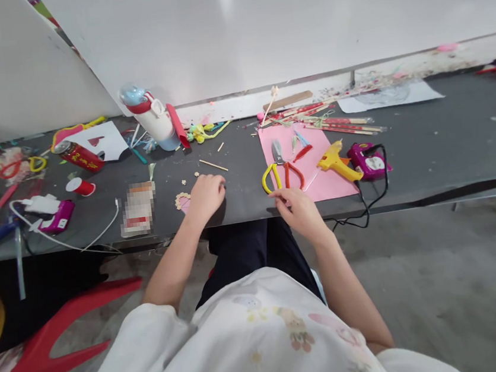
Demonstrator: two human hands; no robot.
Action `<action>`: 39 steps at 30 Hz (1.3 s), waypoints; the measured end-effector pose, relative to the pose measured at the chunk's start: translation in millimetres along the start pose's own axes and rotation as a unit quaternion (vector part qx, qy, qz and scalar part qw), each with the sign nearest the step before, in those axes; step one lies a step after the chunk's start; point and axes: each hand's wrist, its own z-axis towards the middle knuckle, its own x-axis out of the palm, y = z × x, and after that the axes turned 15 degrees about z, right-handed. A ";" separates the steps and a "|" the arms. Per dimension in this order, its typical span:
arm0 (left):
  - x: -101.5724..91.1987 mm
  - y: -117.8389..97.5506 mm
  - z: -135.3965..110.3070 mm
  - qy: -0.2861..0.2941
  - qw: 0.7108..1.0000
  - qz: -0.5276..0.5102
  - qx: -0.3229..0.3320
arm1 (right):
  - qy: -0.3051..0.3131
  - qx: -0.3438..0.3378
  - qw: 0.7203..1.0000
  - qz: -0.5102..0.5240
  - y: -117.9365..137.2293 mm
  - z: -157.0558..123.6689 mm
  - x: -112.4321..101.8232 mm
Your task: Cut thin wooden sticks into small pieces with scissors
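My left hand (207,195) rests on the dark table (449,145) with its fingers curled, right beside a small pink heart-shaped piece (182,202); what the fingers hold, if anything, is hidden. My right hand (298,210) is at the table's front edge, its fingertips touching the handles of scissors (281,170) with one yellow and one red loop. The scissors lie on a pink paper sheet (312,161). A yellow glue gun (337,162) lies on the same sheet, just right of the scissors.
A purple device (367,160) with a black cord sits right of the glue gun. Sticks (334,123) lie behind the pink sheet. A white bottle (150,114), red can (78,156), thread spool (80,186) and another purple device (57,216) stand left. Red plastic chair (55,345) below left.
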 end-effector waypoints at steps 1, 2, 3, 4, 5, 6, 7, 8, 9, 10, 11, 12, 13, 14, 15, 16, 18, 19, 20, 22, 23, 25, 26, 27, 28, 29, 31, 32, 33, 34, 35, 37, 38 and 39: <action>0.9 5.2 10.3 0.007 1.000 0.004 -0.010 | 0.001 0.000 1.000 0.002 -0.8 0.3 -1.3; 1.8 10.6 20.5 0.008 1.000 0.010 -0.021 | 0.004 0.001 1.000 0.004 -1.4 0.6 -2.4; 2.8 15.9 30.3 0.002 1.000 0.018 -0.023 | 0.005 0.001 1.000 0.006 -1.9 1.1 -3.3; 4.0 21.0 39.6 -0.009 0.999 0.031 -0.015 | 0.008 0.003 1.000 0.009 -2.5 1.6 -4.1; 5.4 25.6 48.0 -0.018 0.999 0.047 -0.001 | 0.011 0.005 1.000 0.012 -3.0 2.1 -4.9; 6.9 29.7 55.4 -0.025 0.997 0.066 0.020 | 0.014 0.008 1.000 0.016 -3.6 2.7 -5.6; 8.6 33.0 61.7 -0.025 0.995 0.082 0.046 | 0.016 0.011 1.000 0.019 -4.2 3.3 -6.2; 10.5 35.6 66.9 -0.027 0.992 0.097 0.070 | 0.017 0.015 0.999 0.023 -4.8 4.0 -6.9; 12.3 37.4 70.8 -0.031 0.989 0.113 0.095 | 0.018 0.017 0.999 0.025 -5.4 4.6 -7.5; 13.9 38.4 73.8 -0.033 0.984 0.129 0.118 | 0.018 0.018 0.999 0.028 -6.0 5.2 -8.1; 15.4 38.9 75.8 -0.036 0.979 0.143 0.140 | 0.018 0.018 0.999 0.031 -6.5 5.8 -8.7; 16.5 38.9 77.1 -0.038 0.974 0.156 0.158 | 0.018 0.018 0.999 0.033 -7.0 6.4 -9.1; 17.4 38.5 78.0 -0.038 0.970 0.166 0.172 | 0.018 0.017 0.999 0.034 -7.3 6.8 -9.5; 17.9 38.0 78.5 -0.037 0.968 0.173 0.180 | 0.018 0.018 0.999 0.035 -7.4 7.1 -9.7; 18.3 37.4 79.1 -0.036 0.966 0.175 0.186 | 0.019 0.020 0.999 0.034 -7.3 7.3 -9.9; 18.4 36.9 79.7 -0.034 0.966 0.173 0.190 | 0.020 0.023 0.999 0.031 -7.0 7.2 -9.9; 17.8 36.4 81.6 -0.032 0.966 0.161 0.200 | 0.023 0.029 0.999 0.020 -5.4 6.6 -9.8; 17.1 36.3 82.8 -0.031 0.965 0.156 0.207 | 0.025 0.031 0.999 0.014 -4.1 6.0 -9.7; 15.9 36.4 84.1 -0.028 0.964 0.153 0.215 | 0.026 0.032 0.999 0.008 -2.7 5.4 -9.5; 11.6 36.3 85.9 -0.026 0.961 0.153 0.229 | 0.025 0.038 0.999 -0.001 0.5 4.1 -8.8; 8.5 35.8 85.8 -0.029 0.960 0.154 0.234 | 0.022 0.041 0.999 -0.003 2.0 3.7 -8.1; 0.1 32.8 81.9 -0.053 0.958 0.149 0.238 | 0.012 0.054 0.998 0.008 4.2 3.4 -5.4; -4.9 29.9 77.5 -0.073 0.957 0.143 0.240 | 0.007 0.066 0.997 0.026 4.9 3.7 -3.3; -10.1 25.8 71.4 -0.098 0.956 0.134 0.243 | 0.001 0.080 0.995 0.055 5.3 4.2 -0.6; -15.4 20.8 63.5 -0.120 0.952 0.127 0.249 | -0.005 0.097 0.991 0.095 5.6 5.1 2.5; -20.4 14.7 54.2 -0.139 0.948 0.123 0.260 | -0.012 0.116 0.983 0.144 6.0 6.3 6.0; -28.9 1.0 32.4 -0.172 0.937 0.099 0.286 | -0.025 0.144 0.956 0.254 7.7 9.6 13.0; -32.0 -6.0 20.9 -0.188 0.933 0.083 0.295 | -0.029 0.155 0.940 0.302 9.5 11.6 16.2; -34.2 -12.7 9.6 -0.206 0.926 0.069 0.307 | -0.026 0.166 0.924 0.344 11.9 13.6 18.9; -35.5 -18.9 -1.1 -0.231 0.919 0.055 0.316 | -0.023 0.175 0.909 0.377 14.8 15.5 21.2; -36.0 -24.2 -10.9 -0.252 0.912 0.042 0.322 | -0.017 0.184 0.896 0.404 18.1 17.3 23.0; -34.5 -32.5 -27.0 -0.298 0.897 -0.001 0.328 | 0.002 0.201 0.870 0.449 24.9 19.9 25.7; -32.8 -35.5 -33.3 -0.306 0.892 -0.026 0.331 | 0.013 0.209 0.858 0.469 27.8 20.8 26.8; -30.4 -37.7 -38.4 -0.315 0.889 -0.048 0.329 | 0.022 0.216 0.847 0.485 30.1 21.3 27.9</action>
